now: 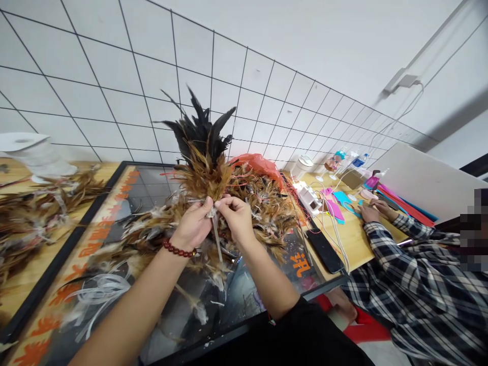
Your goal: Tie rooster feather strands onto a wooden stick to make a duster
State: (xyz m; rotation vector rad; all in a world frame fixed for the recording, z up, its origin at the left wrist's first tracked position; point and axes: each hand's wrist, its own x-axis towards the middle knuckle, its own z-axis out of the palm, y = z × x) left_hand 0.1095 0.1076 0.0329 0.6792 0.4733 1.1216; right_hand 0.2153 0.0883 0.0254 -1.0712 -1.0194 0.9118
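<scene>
A bundle of feathers [208,152], black at the tips and brown lower down, stands upright between my hands. My left hand [192,223], with a red bead bracelet [179,249] at the wrist, pinches the base of the bundle. On the other side of that base, the thumb and forefinger of my right hand [237,216] are pinched together at a pale, narrow strip [217,236] that hangs down below. What exactly lies between the right fingertips is too small to make out. Loose brown feathers [263,208] lie heaped behind and around both hands.
White strips [101,290] lie coiled at the left on the dark glass board [160,325]. A spool of white ribbon [34,152] stands far left. To the right are a phone [325,250], cables and a co-worker's hands [369,212] over coloured pieces. Behind rises a black wire grid [247,91].
</scene>
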